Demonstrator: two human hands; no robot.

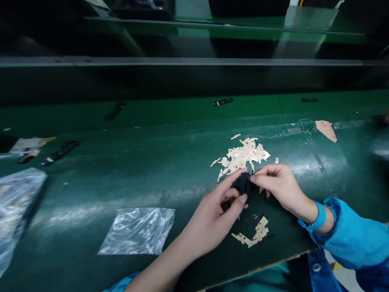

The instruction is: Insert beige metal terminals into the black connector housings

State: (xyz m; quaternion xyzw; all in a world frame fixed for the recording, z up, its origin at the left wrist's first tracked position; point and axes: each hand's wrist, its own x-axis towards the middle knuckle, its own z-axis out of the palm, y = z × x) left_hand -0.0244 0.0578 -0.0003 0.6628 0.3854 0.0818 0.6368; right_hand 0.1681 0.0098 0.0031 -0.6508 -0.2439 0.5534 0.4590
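My left hand (216,217) is closed around a small black elongated part (244,183), holding it upright between thumb and fingers. Thumb and forefinger of my right hand (278,184) pinch together at the part's right edge. Whatever is between those fingertips is too small to make out. Just beyond both hands lies a loose pile of small cream-coloured flat pieces (243,156). Nearer to me, below the hands, a smaller group of cream pieces (259,233) lies mixed with some dark bits.
A clear plastic bag (138,231) lies flat left of my forearm, and a fuller bag (15,211) is at the left edge. Several black parts (223,102) lie along the green surface (170,142). A brown scrap (326,130) is at the right. A metal rail (182,61) runs across behind.
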